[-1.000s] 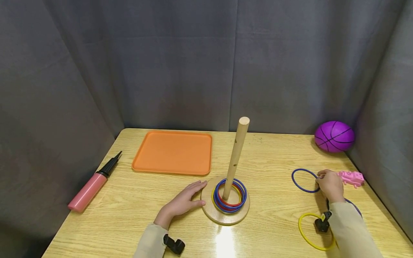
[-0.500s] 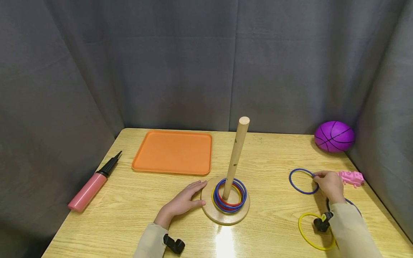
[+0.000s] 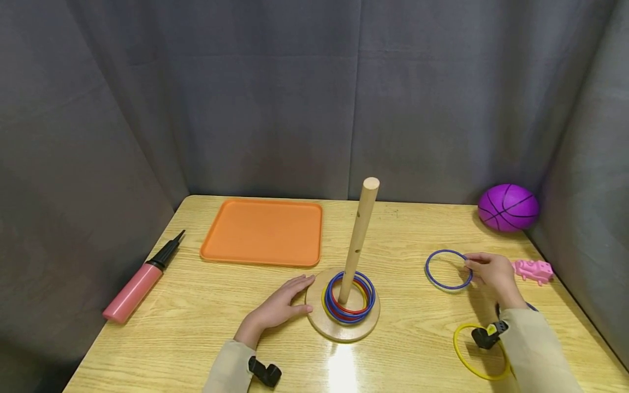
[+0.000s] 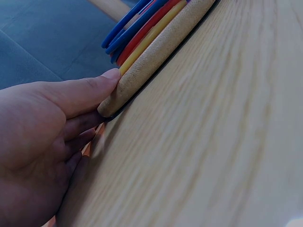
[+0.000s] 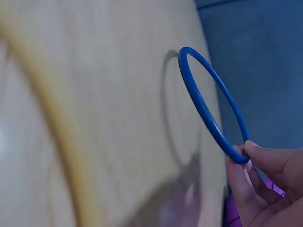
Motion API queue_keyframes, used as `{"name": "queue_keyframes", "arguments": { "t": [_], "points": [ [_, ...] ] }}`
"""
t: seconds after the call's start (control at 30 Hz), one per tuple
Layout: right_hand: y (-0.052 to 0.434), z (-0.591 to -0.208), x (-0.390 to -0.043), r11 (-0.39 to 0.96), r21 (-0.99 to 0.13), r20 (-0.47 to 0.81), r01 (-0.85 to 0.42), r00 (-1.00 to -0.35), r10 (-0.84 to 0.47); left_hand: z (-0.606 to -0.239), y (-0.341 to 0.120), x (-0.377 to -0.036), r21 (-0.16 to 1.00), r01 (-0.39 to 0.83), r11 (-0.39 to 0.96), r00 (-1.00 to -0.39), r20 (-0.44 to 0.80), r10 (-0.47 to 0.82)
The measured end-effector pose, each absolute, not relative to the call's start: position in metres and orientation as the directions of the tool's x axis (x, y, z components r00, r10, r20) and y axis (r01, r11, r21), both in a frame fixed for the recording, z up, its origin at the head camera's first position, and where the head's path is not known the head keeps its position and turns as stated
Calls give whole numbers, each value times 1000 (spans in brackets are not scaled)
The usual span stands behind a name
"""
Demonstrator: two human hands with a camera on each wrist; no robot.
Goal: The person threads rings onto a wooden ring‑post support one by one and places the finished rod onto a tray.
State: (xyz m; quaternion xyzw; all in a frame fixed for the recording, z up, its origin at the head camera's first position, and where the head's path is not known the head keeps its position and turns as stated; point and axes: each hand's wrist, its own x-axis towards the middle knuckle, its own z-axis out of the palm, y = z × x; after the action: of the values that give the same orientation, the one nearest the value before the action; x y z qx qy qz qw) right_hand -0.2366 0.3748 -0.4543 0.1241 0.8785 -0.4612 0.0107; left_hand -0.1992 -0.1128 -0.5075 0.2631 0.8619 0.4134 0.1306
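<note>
One blue ring (image 5: 200,107) hangs just above the wooden table (image 3: 408,338), its right side pinched by the right hand (image 3: 493,271). Probably light, stiff and slightly slippery, it suits a rim hold. The left hand (image 3: 280,307), loosely spread, touches the round peg base (image 3: 344,332).

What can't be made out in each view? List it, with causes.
Head: dark ring, mostly hidden by the right sleeve.
Left wrist: top of the peg, cut by the upper edge.
Right wrist: most of the ball, behind the right hand.
Right wrist: yellow ring, blurred, cut by edges.
</note>
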Motion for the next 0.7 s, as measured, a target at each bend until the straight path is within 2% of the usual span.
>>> {"name": "queue_keyframes", "arguments": {
  "t": [0.17, 0.47, 0.7],
  "points": [
    [355, -438, -240, 420, -888, -127, 189, -977, 172, -508, -113, -199, 783, 344, 518, -828, -7, 560],
    [318, -402, -240, 343, -938, -6, 49, -992, 124, -509, -112, -200, 778, 354, 519, -825, -2, 565],
    [294, -371, -234, 139, -988, 85, -69, -990, 114, -509, -112, -200, 779, 355, 517, -826, 2, 564]
  ]
}}
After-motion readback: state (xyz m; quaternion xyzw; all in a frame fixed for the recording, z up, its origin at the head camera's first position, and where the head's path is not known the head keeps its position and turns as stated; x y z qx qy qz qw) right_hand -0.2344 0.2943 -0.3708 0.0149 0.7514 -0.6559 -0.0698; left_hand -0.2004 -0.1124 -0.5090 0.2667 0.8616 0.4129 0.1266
